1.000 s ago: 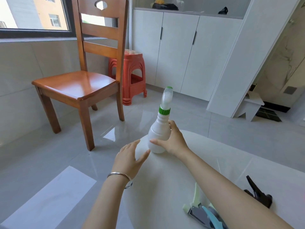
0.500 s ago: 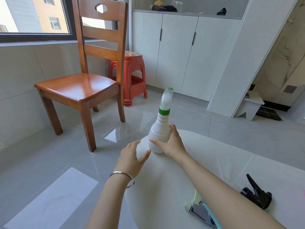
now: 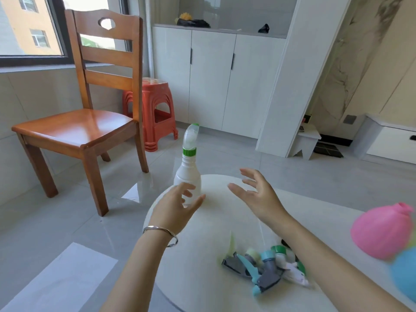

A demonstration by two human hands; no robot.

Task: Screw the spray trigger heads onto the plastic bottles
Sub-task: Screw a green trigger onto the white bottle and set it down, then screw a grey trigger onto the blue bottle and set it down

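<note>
Round white surface (image 3: 225,221), far edge: the white plastic bottle with green-collared spray head (image 3: 188,179) is left standing, both hands' fingers spread, left hand (image 3: 177,206) beside it, right hand (image 3: 258,197) apart. It could be knocked floorward by a careless brush.

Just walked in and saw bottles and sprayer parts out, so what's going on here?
A person is fitting spray heads onto bottles at a round white table. A white plastic bottle with a green-collared trigger head stands upright near the table's edge. Both the left hand and the right hand are open and empty. A pile of loose grey, blue and green trigger heads lies nearer the person.
</note>
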